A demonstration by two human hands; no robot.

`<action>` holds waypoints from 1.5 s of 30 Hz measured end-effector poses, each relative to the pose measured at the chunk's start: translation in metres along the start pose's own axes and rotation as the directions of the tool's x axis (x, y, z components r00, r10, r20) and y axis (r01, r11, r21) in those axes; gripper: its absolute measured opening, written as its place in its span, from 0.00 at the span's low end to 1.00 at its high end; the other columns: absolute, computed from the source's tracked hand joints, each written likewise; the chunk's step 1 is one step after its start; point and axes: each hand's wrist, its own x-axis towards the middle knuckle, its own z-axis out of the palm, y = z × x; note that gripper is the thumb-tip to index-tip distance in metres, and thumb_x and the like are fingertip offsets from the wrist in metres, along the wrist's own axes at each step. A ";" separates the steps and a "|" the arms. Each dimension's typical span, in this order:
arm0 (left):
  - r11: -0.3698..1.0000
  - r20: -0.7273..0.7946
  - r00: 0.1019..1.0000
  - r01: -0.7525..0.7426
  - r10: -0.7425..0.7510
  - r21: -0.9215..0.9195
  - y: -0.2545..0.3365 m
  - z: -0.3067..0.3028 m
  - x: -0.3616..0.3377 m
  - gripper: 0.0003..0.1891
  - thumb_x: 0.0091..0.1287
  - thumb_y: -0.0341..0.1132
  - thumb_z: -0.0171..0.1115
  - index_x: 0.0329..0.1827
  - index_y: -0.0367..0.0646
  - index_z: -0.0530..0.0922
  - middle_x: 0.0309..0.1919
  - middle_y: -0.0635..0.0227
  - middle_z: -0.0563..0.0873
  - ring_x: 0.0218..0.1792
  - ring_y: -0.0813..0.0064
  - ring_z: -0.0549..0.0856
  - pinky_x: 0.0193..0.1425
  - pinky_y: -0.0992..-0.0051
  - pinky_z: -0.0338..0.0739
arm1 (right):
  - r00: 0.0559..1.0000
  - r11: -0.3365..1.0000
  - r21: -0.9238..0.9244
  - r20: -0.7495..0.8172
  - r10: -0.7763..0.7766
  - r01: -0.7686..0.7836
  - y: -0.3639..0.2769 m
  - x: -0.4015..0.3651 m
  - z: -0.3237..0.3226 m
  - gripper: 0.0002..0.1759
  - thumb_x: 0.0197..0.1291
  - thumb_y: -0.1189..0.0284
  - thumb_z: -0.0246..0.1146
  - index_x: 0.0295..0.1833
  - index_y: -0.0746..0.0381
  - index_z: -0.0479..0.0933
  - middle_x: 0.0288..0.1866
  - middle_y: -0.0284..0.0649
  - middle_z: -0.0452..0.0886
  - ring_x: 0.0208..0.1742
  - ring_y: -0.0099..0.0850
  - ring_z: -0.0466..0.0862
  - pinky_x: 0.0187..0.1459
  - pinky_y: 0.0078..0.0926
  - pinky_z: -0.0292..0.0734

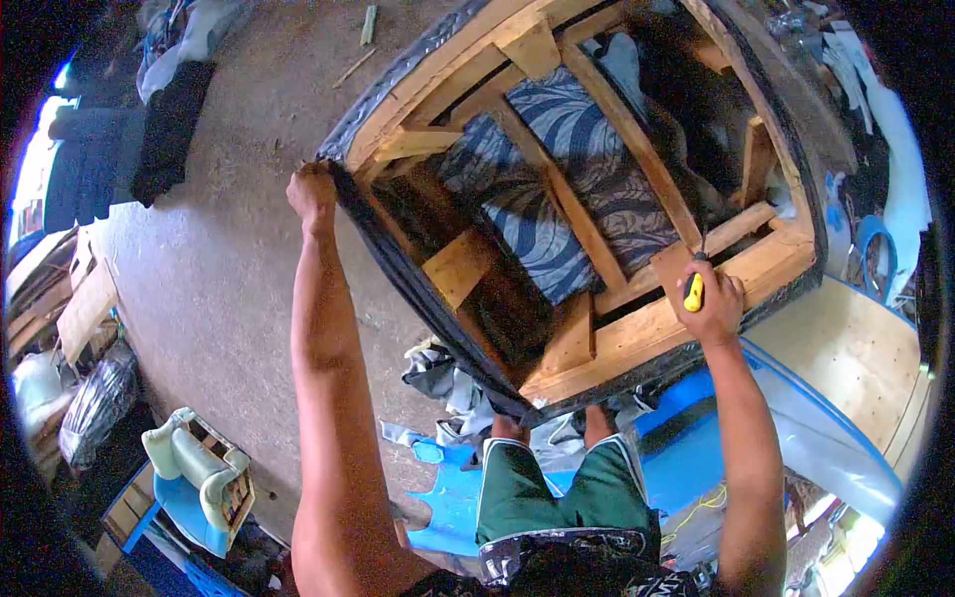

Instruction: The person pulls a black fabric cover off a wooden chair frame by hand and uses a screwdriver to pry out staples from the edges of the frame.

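Observation:
A wooden furniture frame (557, 189) stands tilted in front of me, its slats and inner side showing. Dark fabric (413, 284) covers its outer edges, and blue-and-white patterned cloth (552, 129) shows between the slats. At the frame's left corner, my left hand (314, 196) is closed on the edge of the dark fabric. My right hand (718, 308) is wrapped round a screwdriver-like tool with a yellow-and-black handle (693, 292). Its thin dark shaft points away from me over the near right rail (686, 298). The tip is too small to make out.
A small cream-and-blue chair (199, 483) lies at lower left. Wood pieces (88, 308) and plastic-wrapped bundles (97, 408) line the left side. Blue sheeting (448, 488) and grey cloth scraps (453, 383) lie by my legs. A plywood panel (846, 353) is at right.

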 end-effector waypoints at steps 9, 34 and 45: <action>0.923 0.020 0.934 -0.350 0.357 -0.160 -0.064 0.047 0.010 0.16 0.75 0.43 0.54 0.45 0.36 0.80 0.36 0.50 0.87 0.40 0.54 0.87 0.41 0.59 0.80 | 1.000 1.000 -0.005 0.018 0.005 -0.005 0.007 0.004 0.004 0.17 0.52 0.61 0.70 0.47 0.49 0.77 0.29 0.40 0.82 0.32 0.46 0.82 0.37 0.45 0.72; 0.873 0.021 0.895 0.441 -0.446 -0.208 0.000 0.030 -0.030 0.19 0.63 0.51 0.65 0.48 0.48 0.89 0.45 0.56 0.90 0.50 0.54 0.87 0.56 0.62 0.79 | 0.999 1.000 0.014 -0.038 -0.024 0.024 0.002 0.001 0.000 0.18 0.51 0.63 0.70 0.47 0.51 0.77 0.27 0.40 0.81 0.31 0.44 0.81 0.35 0.43 0.70; 0.852 -0.083 0.876 0.436 -0.476 -0.290 -0.012 0.060 -0.009 0.33 0.66 0.60 0.59 0.39 0.28 0.83 0.42 0.40 0.87 0.51 0.43 0.84 0.57 0.55 0.76 | 1.000 1.000 0.029 0.008 0.000 0.000 0.002 0.002 -0.005 0.17 0.52 0.63 0.70 0.47 0.51 0.76 0.29 0.41 0.83 0.31 0.45 0.82 0.37 0.43 0.70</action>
